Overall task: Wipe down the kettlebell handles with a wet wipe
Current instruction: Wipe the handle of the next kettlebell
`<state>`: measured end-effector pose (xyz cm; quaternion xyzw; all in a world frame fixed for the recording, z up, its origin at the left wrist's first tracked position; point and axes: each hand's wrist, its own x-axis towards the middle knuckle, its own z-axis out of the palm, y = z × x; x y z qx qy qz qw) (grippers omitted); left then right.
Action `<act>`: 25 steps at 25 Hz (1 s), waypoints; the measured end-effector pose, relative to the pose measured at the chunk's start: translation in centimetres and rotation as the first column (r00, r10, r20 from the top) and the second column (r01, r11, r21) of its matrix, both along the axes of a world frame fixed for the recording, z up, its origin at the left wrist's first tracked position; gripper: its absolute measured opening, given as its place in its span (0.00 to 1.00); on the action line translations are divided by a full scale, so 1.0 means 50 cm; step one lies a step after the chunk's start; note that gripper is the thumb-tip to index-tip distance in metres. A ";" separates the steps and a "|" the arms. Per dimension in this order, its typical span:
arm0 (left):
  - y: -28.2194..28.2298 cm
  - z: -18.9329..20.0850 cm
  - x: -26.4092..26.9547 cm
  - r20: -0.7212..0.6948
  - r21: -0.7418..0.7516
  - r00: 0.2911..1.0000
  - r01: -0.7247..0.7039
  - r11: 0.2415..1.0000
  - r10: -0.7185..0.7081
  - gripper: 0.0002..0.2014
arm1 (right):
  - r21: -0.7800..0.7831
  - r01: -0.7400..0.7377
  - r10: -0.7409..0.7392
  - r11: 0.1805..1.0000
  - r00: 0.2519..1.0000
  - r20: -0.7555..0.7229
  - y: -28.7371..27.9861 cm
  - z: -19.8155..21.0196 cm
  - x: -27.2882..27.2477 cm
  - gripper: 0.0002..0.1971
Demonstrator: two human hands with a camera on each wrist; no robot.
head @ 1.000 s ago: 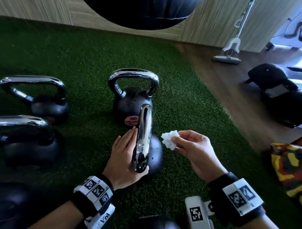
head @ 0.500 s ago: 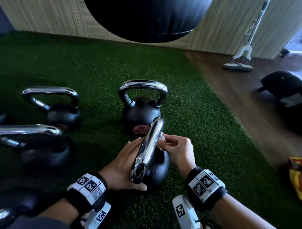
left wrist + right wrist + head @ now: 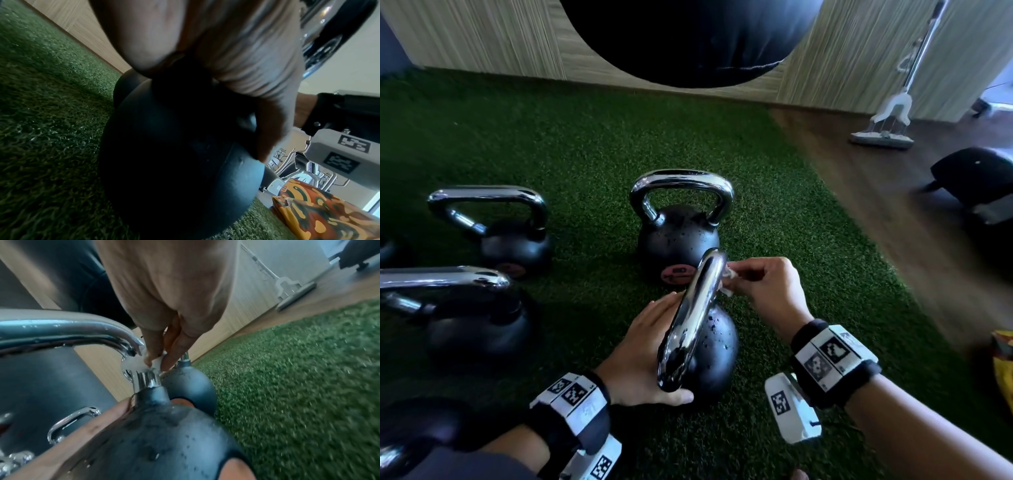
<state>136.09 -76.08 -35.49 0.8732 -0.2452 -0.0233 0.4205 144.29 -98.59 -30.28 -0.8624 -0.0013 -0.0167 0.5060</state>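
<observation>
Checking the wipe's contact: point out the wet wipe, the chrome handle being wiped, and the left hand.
wet wipe (image 3: 141, 363), right wrist view, white wad at fingertips.
chrome handle (image 3: 697, 308), head view, top bar.
left hand (image 3: 640, 346), head view, back of hand.

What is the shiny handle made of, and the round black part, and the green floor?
The handle looks like polished chrome-plated metal: it mirrors the room. The black ball under it seems cast iron with a matte, speckled coating, though it could be rubber-coated. The green floor looks like artificial turf, with short plastic-looking blades.
</observation>
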 end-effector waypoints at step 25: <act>-0.006 -0.015 -0.003 -0.005 -0.134 0.999 -0.052 0.990 0.052 0.58 | 0.062 -0.440 0.440 0.896 0.898 0.021 0.035 0.033 -0.207 0.10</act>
